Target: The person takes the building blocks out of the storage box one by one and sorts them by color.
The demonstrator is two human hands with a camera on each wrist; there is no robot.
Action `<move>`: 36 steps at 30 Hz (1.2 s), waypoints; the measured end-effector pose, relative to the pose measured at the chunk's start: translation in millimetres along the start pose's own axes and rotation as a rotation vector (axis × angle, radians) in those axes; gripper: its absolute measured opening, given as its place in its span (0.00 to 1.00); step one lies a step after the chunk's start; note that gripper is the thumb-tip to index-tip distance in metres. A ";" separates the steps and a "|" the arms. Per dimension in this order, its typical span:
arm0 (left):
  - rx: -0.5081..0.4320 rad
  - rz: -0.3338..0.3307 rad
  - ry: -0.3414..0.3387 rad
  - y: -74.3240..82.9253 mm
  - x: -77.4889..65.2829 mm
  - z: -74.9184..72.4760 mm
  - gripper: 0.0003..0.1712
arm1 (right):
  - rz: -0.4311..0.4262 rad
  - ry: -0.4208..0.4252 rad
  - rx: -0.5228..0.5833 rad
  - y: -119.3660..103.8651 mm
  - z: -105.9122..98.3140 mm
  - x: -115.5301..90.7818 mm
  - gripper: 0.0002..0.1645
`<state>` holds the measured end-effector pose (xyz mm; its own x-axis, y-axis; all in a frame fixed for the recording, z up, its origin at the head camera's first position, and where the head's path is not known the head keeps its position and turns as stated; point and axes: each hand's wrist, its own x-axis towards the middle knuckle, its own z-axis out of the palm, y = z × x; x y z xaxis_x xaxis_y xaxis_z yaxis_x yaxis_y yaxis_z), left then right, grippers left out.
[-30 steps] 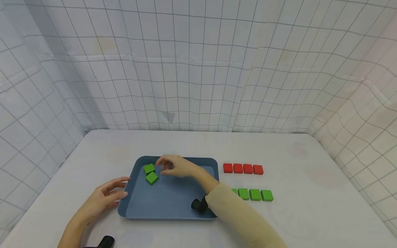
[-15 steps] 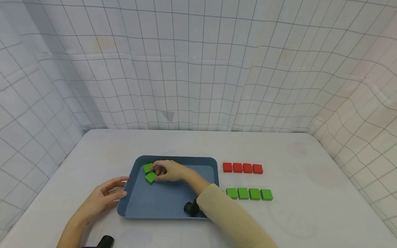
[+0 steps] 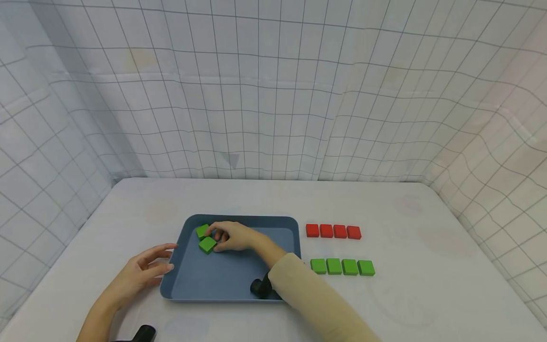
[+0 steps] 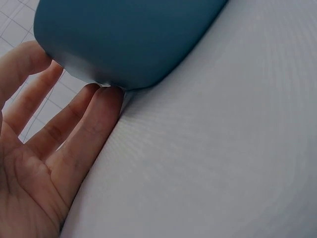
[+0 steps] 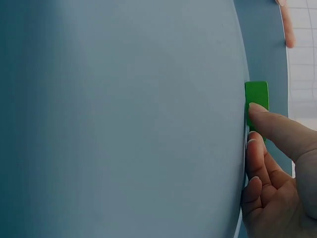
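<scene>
A blue tray [image 3: 239, 285] lies on the white table with two green blocks in its back left part. My right hand [image 3: 235, 236] reaches in from the right and pinches the nearer green block [image 3: 207, 244]. In the right wrist view, its thumb presses one face of that green block [image 5: 257, 91]; the index finger is mostly hidden behind it. The other green block [image 3: 202, 232] sits just behind. My left hand [image 3: 138, 273] is by the tray's left side, and in the left wrist view its loosely bent fingertips [image 4: 106, 99] touch the blue wall [image 4: 133, 44].
To the right of the tray, a row of several red blocks [image 3: 333, 231] stands at the back. A row of several green blocks [image 3: 342, 267] is nearer. Black wrist mounts [image 3: 261, 287] hang below the arms. A grid-patterned white curtain [image 3: 273, 118] surrounds the table.
My right hand has moved slightly left and down onto the nearer green block and taken hold of it. The left hand has stayed by the tray.
</scene>
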<state>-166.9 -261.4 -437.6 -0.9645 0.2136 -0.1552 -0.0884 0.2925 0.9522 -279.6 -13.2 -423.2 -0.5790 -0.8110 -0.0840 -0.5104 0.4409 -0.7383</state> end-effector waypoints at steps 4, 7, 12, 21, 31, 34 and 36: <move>0.003 -0.005 0.000 -0.8 0.5 -0.1 0.30 | -0.006 0.008 -0.019 0.9 1.4 0.5 0.23; 0.005 -0.007 0.002 -1.0 0.6 -0.2 0.30 | -0.014 0.016 -0.044 0.3 2.3 0.5 0.24; 0.017 -0.012 0.008 -0.6 0.3 -0.4 0.30 | -0.005 0.036 -0.052 -1.2 3.5 0.1 0.23; 0.033 -0.025 0.009 0.3 0.5 -1.3 0.30 | 0.002 0.052 -0.046 0.0 3.6 1.6 0.22; 0.034 -0.038 0.008 1.6 1.3 -1.3 0.31 | 0.003 0.018 0.031 0.5 -6.3 -3.0 0.22; 0.028 -0.041 0.009 1.9 1.2 -0.9 0.31 | 0.014 0.015 0.059 -0.2 -11.0 -7.5 0.22; 0.028 -0.038 0.010 1.8 1.0 -0.7 0.31 | 0.014 0.011 0.074 -1.0 -14.9 -10.8 0.21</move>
<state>-168.2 -261.3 -435.8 -0.9631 0.1920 -0.1886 -0.1185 0.3266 0.9377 -282.2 0.8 -411.6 -0.5935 -0.8000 -0.0876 -0.4541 0.4228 -0.7843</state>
